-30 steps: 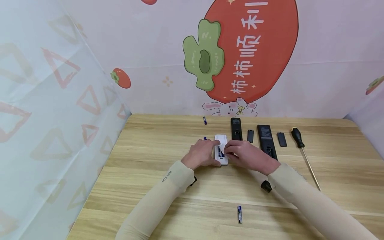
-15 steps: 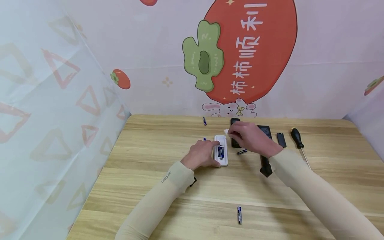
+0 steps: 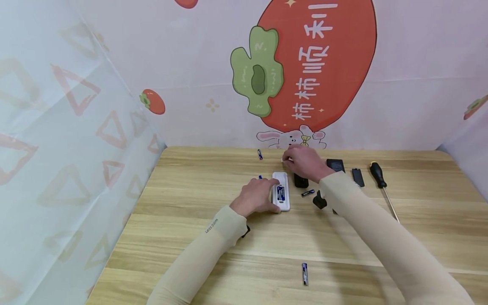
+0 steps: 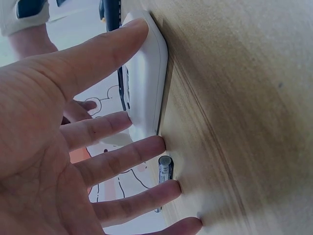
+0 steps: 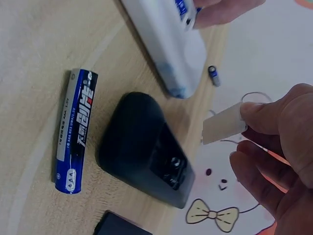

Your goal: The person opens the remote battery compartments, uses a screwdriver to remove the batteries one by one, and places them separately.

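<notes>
A white remote (image 3: 281, 199) lies back-up on the wooden table (image 3: 213, 178), its compartment open with a blue battery (image 3: 281, 193) inside. My left hand (image 3: 263, 195) holds it steady, thumb at one end and index finger at the other, seen close as the white remote (image 4: 146, 78) between the fingers of my left hand (image 4: 73, 122). My right hand (image 3: 303, 163) hovers further back over a black remote (image 3: 300, 182) and pinches a small white battery cover (image 5: 224, 128) in the right hand's fingertips (image 5: 259, 115).
Loose batteries: one (image 3: 307, 193) right of the white remote, one (image 3: 305, 273) near the front, two (image 3: 260, 154) (image 3: 261, 176) further back. A second black remote (image 3: 335, 164), a black cover (image 3: 357, 177) and a screwdriver (image 3: 383, 184) lie to the right.
My right hand left the white remote with the white cover and moved back toward the wall. A battery now lies loose right of the remote. The left hand stayed put.
</notes>
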The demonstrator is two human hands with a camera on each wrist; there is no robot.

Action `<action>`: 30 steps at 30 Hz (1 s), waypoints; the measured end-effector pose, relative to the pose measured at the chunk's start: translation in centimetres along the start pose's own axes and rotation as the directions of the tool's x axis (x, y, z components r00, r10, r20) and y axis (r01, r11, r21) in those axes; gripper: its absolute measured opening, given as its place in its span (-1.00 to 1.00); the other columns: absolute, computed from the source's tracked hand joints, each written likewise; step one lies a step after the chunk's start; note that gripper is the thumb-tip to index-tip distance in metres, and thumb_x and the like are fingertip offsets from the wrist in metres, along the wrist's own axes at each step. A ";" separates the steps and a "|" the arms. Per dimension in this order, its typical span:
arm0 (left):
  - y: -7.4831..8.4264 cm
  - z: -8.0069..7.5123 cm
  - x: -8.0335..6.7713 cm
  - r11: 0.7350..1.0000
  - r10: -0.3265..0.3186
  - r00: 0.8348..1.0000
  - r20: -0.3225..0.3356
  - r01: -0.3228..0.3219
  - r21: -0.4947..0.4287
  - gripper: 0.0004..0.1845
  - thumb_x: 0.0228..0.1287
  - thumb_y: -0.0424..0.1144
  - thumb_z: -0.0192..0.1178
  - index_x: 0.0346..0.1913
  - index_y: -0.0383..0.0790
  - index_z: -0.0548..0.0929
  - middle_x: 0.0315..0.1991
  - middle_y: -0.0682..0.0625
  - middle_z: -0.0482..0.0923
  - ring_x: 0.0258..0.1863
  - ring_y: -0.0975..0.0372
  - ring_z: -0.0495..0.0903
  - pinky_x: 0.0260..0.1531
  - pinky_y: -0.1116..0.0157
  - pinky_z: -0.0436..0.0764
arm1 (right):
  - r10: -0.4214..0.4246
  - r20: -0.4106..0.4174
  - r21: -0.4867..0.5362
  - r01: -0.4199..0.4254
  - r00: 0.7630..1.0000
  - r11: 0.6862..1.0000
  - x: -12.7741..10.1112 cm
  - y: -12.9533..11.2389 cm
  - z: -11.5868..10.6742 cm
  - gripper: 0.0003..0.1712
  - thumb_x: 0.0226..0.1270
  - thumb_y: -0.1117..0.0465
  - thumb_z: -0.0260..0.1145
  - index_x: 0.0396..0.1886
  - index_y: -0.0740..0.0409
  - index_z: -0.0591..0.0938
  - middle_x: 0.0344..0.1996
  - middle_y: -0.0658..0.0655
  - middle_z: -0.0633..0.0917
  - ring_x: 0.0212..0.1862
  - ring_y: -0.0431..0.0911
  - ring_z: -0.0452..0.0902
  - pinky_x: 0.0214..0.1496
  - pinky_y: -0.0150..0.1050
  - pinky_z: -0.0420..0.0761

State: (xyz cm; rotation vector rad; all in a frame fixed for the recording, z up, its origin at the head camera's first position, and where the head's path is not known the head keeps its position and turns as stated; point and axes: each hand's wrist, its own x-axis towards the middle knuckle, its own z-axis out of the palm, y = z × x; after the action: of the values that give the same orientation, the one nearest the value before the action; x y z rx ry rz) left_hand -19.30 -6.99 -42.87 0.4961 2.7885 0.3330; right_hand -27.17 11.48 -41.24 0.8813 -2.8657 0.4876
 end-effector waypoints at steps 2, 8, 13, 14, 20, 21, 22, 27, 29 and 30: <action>0.0 0.0 0.0 1.000 -0.005 1.000 0.002 0.005 0.003 -0.09 -0.03 0.18 0.58 0.43 0.07 0.48 0.09 0.01 0.62 0.00 0.06 0.54 -0.10 0.05 0.61 | 0.015 0.017 -0.006 -0.015 1.000 1.000 0.3 0.1 0.3 -0.82 0.36 0.26 0.42 -0.10 0.20 0.81 -0.18 0.15 0.73 -0.11 0.06 0.62 0.09 0.00 0.63; 0.0 0.1 0.1 1.000 -0.013 1.000 0.008 0.012 0.013 -0.09 -0.02 0.20 0.56 0.44 0.08 0.46 0.15 0.00 0.60 0.03 0.05 0.53 -0.07 0.02 0.62 | 0.032 0.051 -0.013 -0.031 0.998 0.999 1.1 0.3 1.1 -0.86 0.36 0.26 0.41 -0.15 0.17 0.81 -0.21 0.15 0.72 -0.12 0.06 0.57 0.09 -0.02 0.61; 0.0 0.2 0.2 1.000 -0.013 1.000 0.015 0.013 0.015 -0.09 0.01 0.21 0.55 0.45 0.08 0.45 0.19 -0.02 0.58 0.04 0.04 0.52 -0.05 -0.02 0.62 | 0.034 0.052 -0.030 -0.032 0.998 0.999 1.2 0.3 1.3 -0.87 0.36 0.27 0.41 -0.17 0.18 0.81 -0.22 0.15 0.72 -0.13 0.07 0.56 0.08 -0.01 0.61; 0.0 0.2 0.2 1.000 -0.013 1.000 0.015 0.012 0.015 -0.09 0.01 0.21 0.55 0.45 0.08 0.45 0.19 -0.02 0.58 0.04 0.04 0.52 -0.06 -0.02 0.62 | 0.034 0.051 -0.029 -0.033 0.998 0.999 1.2 0.3 1.3 -0.87 0.36 0.27 0.42 -0.17 0.18 0.81 -0.22 0.16 0.72 -0.13 0.07 0.56 0.08 -0.01 0.62; 0.0 0.0 0.2 1.000 -0.005 1.000 0.010 0.004 0.015 -0.09 0.01 0.19 0.55 0.45 0.06 0.45 0.19 -0.03 0.58 0.04 0.05 0.53 -0.06 -0.01 0.63 | 0.037 0.055 -0.038 -0.035 0.998 0.999 0.8 0.5 1.3 -0.86 0.35 0.29 0.42 -0.15 0.20 0.81 -0.22 0.16 0.68 -0.13 0.06 0.53 0.07 -0.02 0.62; 0.0 0.0 0.2 1.000 -0.004 1.000 0.009 0.004 0.015 -0.09 0.01 0.19 0.55 0.45 0.06 0.45 0.19 -0.03 0.59 0.04 0.05 0.53 -0.06 -0.02 0.63 | 0.040 0.056 -0.041 -0.037 0.998 0.998 0.7 0.6 1.4 -0.86 0.35 0.29 0.42 -0.15 0.20 0.81 -0.21 0.16 0.68 -0.13 0.06 0.53 0.07 -0.02 0.63; 0.0 0.1 0.1 1.000 -0.003 1.000 0.009 0.003 0.017 -0.09 0.01 0.19 0.55 0.45 0.06 0.45 0.19 -0.03 0.59 0.05 0.05 0.53 -0.06 -0.02 0.63 | 0.043 0.058 -0.042 -0.041 0.997 0.998 0.6 0.6 1.4 -0.86 0.35 0.29 0.43 -0.15 0.20 0.82 -0.21 0.16 0.67 -0.13 0.06 0.53 0.07 -0.03 0.63; 0.0 0.1 0.0 1.000 -0.002 1.000 0.005 0.002 0.023 -0.09 -0.01 0.21 0.56 0.44 0.07 0.47 0.17 -0.02 0.60 0.04 0.04 0.54 -0.09 -0.03 0.64 | 0.061 0.070 -0.042 -0.059 0.996 0.997 0.2 0.8 1.4 -0.83 0.33 0.31 0.43 -0.12 0.21 0.81 -0.20 0.15 0.66 -0.13 0.05 0.54 0.05 -0.01 0.64; 0.0 0.0 0.0 1.000 -0.001 1.000 0.003 0.001 0.022 -0.09 -0.02 0.21 0.56 0.44 0.08 0.47 0.16 -0.02 0.60 0.04 0.05 0.55 -0.10 -0.02 0.64 | 0.067 0.079 -0.046 -0.063 0.995 0.997 0.1 0.9 1.4 -0.83 0.34 0.31 0.43 -0.12 0.21 0.81 -0.20 0.15 0.65 -0.13 0.05 0.54 0.05 -0.01 0.64; 0.0 0.0 0.0 1.000 0.000 1.000 0.001 0.000 0.021 -0.09 -0.02 0.21 0.56 0.43 0.08 0.47 0.16 -0.02 0.61 0.03 0.05 0.55 -0.11 -0.02 0.64 | 0.070 0.081 -0.047 -0.066 0.994 0.997 0.1 0.9 1.3 -0.83 0.34 0.30 0.43 -0.12 0.21 0.81 -0.20 0.14 0.65 -0.13 0.04 0.54 0.05 -0.01 0.64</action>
State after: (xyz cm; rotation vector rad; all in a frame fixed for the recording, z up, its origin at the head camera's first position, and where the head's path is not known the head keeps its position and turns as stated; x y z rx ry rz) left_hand -19.26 -7.02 -42.87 0.5009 2.7941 0.3031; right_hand -27.72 11.71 -42.66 0.8181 -2.9778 0.4022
